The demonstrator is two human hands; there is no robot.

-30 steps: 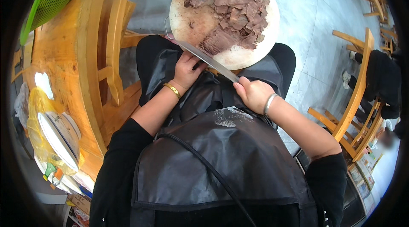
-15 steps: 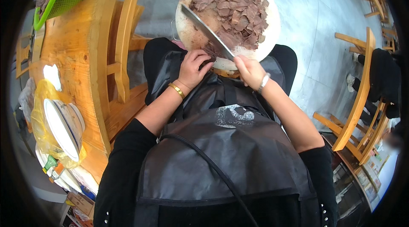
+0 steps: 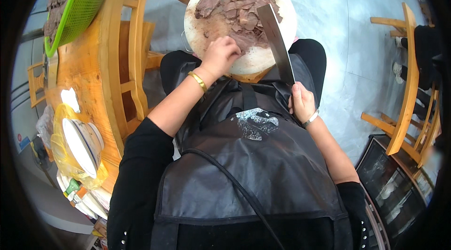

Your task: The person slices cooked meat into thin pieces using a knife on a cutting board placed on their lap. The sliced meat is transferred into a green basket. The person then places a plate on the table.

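Note:
My left hand point(image 3: 221, 55) has its fingers curled down on the brown cooked meat point(image 3: 244, 38) at the lower middle of a round white cutting board point(image 3: 199, 29), apparently gripping a piece. The board rests over my lap, with a heap of irregular meat slices and pieces across its upper part. My right hand point(image 3: 300, 102) is closed on the handle of a long broad knife point(image 3: 277, 36), whose blade is raised to the right of my left hand and points away from me across the board's right side. A dark apron point(image 3: 249, 179) covers my lap.
A wooden table point(image 3: 89, 85) on the left holds a green mesh basket point(image 3: 82, 6) of meat, white bowls point(image 3: 77, 142) on yellow plastic and a white tissue point(image 3: 70, 99). Wooden chairs point(image 3: 408, 76) stand on the right, where a person's dark-clothed leg and white shoe point(image 3: 398, 71) show.
My right hand has moved right and down, swinging the knife from pointing up-left to nearly upright. My left hand has moved up onto the board. More of the green basket shows.

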